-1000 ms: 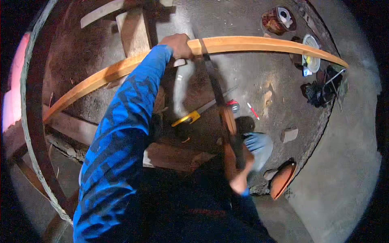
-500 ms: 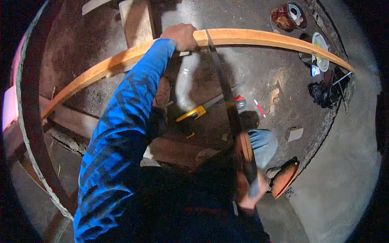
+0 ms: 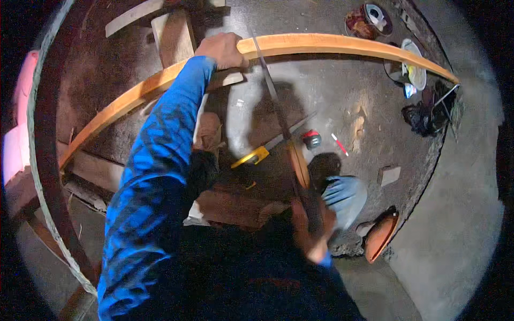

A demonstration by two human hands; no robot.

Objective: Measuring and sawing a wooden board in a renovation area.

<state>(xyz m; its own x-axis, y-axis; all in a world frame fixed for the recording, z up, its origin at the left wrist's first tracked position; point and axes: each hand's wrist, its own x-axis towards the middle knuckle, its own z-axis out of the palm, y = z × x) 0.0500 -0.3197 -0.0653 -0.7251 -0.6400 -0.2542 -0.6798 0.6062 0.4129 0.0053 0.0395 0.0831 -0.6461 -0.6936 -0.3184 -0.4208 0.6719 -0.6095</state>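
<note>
A long wooden strip, which looks curved in this view, stretches across the upper scene. My left hand is closed over it, left of its middle. Just right of those fingers, the far end of a saw crosses the strip. The blade appears nearly edge-on. My right hand, somewhat blurred, grips the saw's near end, close to my body. Beyond the blade lie a red and black tape measure and a red and white pen. A yellow-handled tool with a narrow grey blade lies partly behind the saw.
Pale boards lie under and beyond the strip's left part. At the right are a round tin, a plate, a black plastic bag and a small wooden block. An orange-brown curved object sits near the lower-right ledge.
My right hand and the saw have shifted left and away from my body, so the blade reaches farther past the strip. My left hand keeps its hold; the whole view has shifted slightly.
</note>
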